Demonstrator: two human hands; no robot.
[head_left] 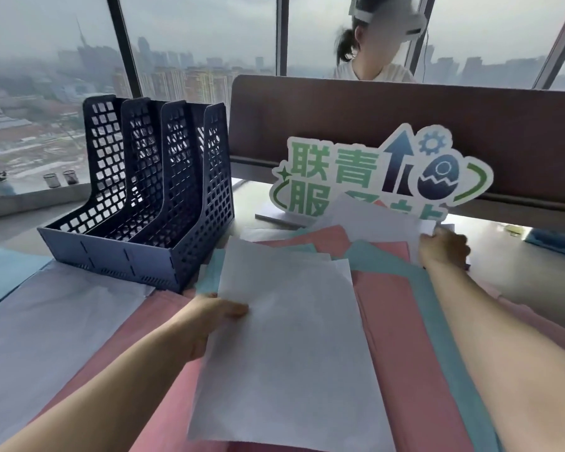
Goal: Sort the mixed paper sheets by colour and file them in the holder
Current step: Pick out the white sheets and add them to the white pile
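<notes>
Room: tall windows looked out over a hazy city; a brown partition [405, 125] stood across the back of the surface [535, 282].
Sign: a green and navy cut-out sign [372, 168] with an arrow and a cracked egg leaned against the partition, its lower edge hidden by raised paper.
Other person: someone wearing a white headset [385, 14] sat beyond the partition.
Holder: a dark blue lattice file holder [137, 197] with three slots stood upright at the left of the surface, no sheets visible in it.
Mixed sheets: pink sheets [398, 321], teal sheets [437, 305] and white ones lay overlapping across the surface in front of the holder and to its right.
Left side pile: a white sheet [46, 321] lay flat near the holder's base, with a teal sheet [4, 272] beside it.
Left hand: the left hand [209, 318] held the left edge of the white stack [287, 347], thumb on top, fingers hidden beneath; its grip was closed on the paper.
Right hand: the right hand [444, 249] reached far forward and pinched the edge of a lifted white sheet [372, 216] in front of the sign.
Window ledge: two small mesh cups [61, 179] stood by the glass.
</notes>
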